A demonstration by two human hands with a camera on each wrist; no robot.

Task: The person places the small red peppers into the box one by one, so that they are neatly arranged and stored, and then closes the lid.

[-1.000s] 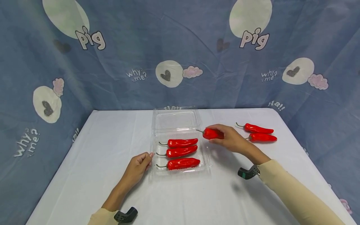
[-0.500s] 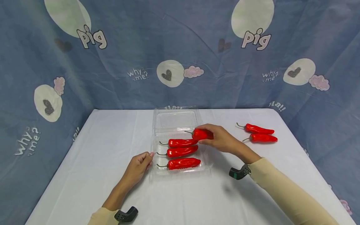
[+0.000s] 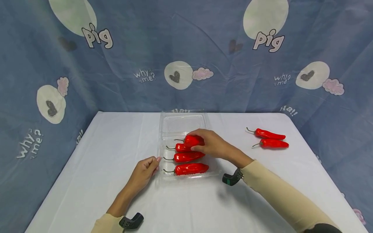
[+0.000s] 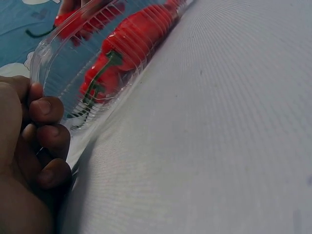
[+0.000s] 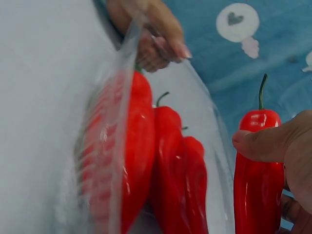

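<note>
My right hand (image 3: 211, 144) grips a red chili pepper (image 5: 258, 180) by its body, thumb across it, over the back part of a clear plastic clamshell box (image 3: 214, 165). Three more red peppers lie side by side in the box, stems to the left; the nearest pepper (image 3: 191, 169) sits by the front wall, and the rearmost is partly covered by my right hand. My left hand (image 3: 144, 170) pinches the box's left rim between thumb and curled fingers, as the left wrist view also shows.
The box's lid (image 3: 183, 124) lies folded back behind it. Two loose red peppers, the rear one (image 3: 269, 133) and the front one (image 3: 274, 143), rest at the right on a white-covered table (image 3: 87, 174). A blue printed cloth (image 3: 122, 45) hangs behind.
My right hand has carried its pepper leftward, from beside the box's back right corner to over the box. The left hand keeps its hold on the rim.
</note>
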